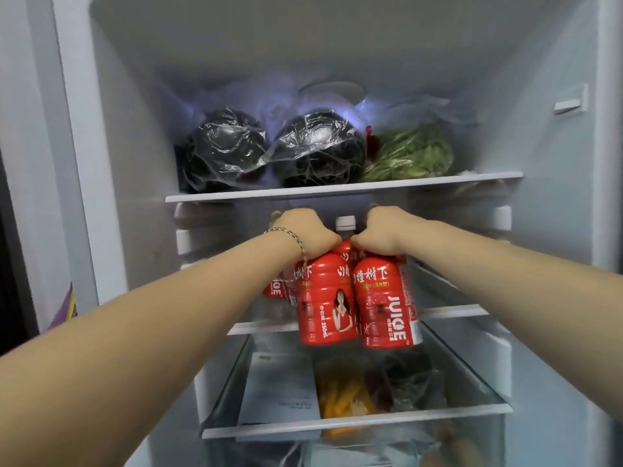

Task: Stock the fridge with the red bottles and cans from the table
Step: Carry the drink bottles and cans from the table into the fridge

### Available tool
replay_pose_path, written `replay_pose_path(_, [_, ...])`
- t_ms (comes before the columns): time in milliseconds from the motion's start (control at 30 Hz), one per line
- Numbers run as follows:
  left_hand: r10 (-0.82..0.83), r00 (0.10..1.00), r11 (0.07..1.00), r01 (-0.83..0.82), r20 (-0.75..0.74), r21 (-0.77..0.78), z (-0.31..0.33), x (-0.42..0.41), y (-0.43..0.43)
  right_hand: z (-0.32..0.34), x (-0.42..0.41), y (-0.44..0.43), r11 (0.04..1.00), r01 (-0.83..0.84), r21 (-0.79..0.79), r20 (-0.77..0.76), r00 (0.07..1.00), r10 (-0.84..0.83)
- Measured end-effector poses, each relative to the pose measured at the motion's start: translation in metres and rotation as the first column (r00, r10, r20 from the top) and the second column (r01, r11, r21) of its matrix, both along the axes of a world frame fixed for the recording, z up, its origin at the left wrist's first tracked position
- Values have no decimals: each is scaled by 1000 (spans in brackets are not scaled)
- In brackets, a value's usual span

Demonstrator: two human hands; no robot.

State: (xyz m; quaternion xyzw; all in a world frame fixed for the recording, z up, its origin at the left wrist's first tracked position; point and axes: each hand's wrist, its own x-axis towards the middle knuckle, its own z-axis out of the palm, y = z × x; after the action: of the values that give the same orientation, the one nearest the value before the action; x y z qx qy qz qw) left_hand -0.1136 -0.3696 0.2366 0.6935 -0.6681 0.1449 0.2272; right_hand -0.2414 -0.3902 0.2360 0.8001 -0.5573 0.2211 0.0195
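Both hands closed over bottle tops: left hand (305, 230) gripping a ribbed red plastic bottle (325, 301), right hand (381, 230) gripping another (387, 305), glossy labels touching. Both hang at the front edge of the fridge's middle shelf (448, 311). A white-capped red bottle (344, 230) stands behind, between the fists. Upper shelf (337, 190): two crinkled dark bags (269, 150), leafy greens (411, 153).

Red bottles (354, 298) mid-opening; free room either side, upper shelf (344, 187) overhead.
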Motion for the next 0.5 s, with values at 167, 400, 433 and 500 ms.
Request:
replay_pose_path(167, [-36, 999, 999, 36, 9, 38, 1, 7, -4, -7, -15, 14, 991, 77, -105, 135, 989, -63])
replay_pose_path(400, [-58, 998, 998, 58, 28, -7, -3, 8, 1, -4, -25, 30, 787, 213, -580, 280, 959, -53])
replay_pose_path(433, [-62, 998, 998, 62, 17, -15, -3, 7, 2, -9, -24, 25, 765, 216, -607, 266, 962, -60])
replay_pose_path(500, [-75, 997, 997, 75, -15, -32, -5, 8, 2, -21, -22, 12, 751, 200, -629, 244, 968, -54])
